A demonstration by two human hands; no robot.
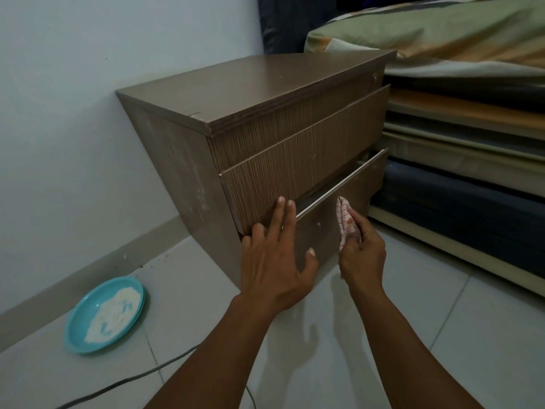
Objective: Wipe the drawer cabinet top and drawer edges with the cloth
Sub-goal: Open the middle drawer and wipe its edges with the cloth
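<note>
Red-checked cloth [343, 222], gripped in my right hand [364, 258], stands upright, tip toward the drawer edge [342, 183]; my left hand [274, 267] lies flat, unclenched, on the cabinet [250, 84].

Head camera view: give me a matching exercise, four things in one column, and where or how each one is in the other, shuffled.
1 cloth
2 plate
3 left hand
4 bottom drawer

A on the floor near the wall
B fingers flat on the middle drawer front
C ajar, top edge showing
D bunched in the right hand

Pairs: 1-D, 2-A, 3-B, 4-C
</note>
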